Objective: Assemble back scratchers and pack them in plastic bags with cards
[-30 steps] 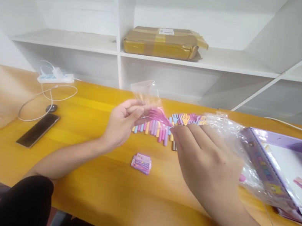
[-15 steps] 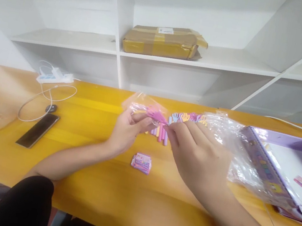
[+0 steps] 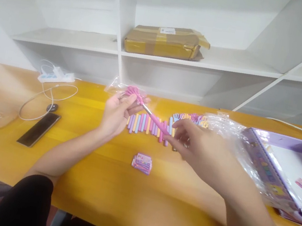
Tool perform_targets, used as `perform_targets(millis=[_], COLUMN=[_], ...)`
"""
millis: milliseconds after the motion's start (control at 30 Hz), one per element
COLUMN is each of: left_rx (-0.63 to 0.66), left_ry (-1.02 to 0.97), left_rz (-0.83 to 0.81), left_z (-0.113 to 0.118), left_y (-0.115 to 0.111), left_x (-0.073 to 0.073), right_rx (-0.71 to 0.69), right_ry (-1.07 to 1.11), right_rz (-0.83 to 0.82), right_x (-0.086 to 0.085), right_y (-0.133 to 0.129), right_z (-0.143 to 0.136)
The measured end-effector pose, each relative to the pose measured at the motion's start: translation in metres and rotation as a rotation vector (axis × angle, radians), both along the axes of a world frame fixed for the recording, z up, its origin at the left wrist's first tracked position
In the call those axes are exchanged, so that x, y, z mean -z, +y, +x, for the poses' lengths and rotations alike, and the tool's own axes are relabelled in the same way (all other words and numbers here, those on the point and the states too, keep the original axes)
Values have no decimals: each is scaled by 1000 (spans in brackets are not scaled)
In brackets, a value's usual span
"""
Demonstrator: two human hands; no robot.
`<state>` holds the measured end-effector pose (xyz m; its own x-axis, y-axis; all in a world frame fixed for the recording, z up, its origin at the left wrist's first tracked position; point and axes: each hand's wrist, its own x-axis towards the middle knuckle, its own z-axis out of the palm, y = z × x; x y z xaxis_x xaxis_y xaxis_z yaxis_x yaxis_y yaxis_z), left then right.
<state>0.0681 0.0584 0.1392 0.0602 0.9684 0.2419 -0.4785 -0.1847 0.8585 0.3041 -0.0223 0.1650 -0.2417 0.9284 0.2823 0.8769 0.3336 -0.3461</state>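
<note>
My left hand [image 3: 116, 112] is closed around the head end of a pink back scratcher [image 3: 157, 121], which has a hand-shaped head, a short silver shaft section and a pink handle. A clear plastic wrapper [image 3: 113, 85] sticks out behind that head. At the handle's lower tip is my right hand [image 3: 199, 137], its thumb and fingers apart; whether the thumb touches the tip I cannot tell. Below them lies a row of pink, purple, blue and yellow handles [image 3: 140, 123]. More hand-shaped heads [image 3: 188, 117] show behind my right hand, which partly hides them.
A small stack of purple cards [image 3: 142, 163] lies nearer to me. Right of my hands are crumpled clear plastic [image 3: 229, 134] and an open purple box [image 3: 272, 169]. A phone [image 3: 38, 129], a mouse [image 3: 52, 107] and a white power strip [image 3: 56, 77] are left. A taped carton [image 3: 163, 43] sits on the shelf.
The back scratcher's silver section and handle now show, slanting down to the right. My left hand has moved left with the head; my right hand's fingers have spread from their pinch.
</note>
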Motion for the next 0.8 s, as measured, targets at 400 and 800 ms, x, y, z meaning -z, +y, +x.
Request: perform_targets(millis=[400, 800], left_rx=[-47, -50], left_ry=[33, 10], left_rz=[56, 63], left_z=[-13, -10], left_y=[9, -5], left_x=[-10, -19], right_rx=[-17, 43], right_ry=[256, 514], right_rz=[-122, 6], right_x=[-4, 11], right_y=[14, 27], right_z=[10, -1])
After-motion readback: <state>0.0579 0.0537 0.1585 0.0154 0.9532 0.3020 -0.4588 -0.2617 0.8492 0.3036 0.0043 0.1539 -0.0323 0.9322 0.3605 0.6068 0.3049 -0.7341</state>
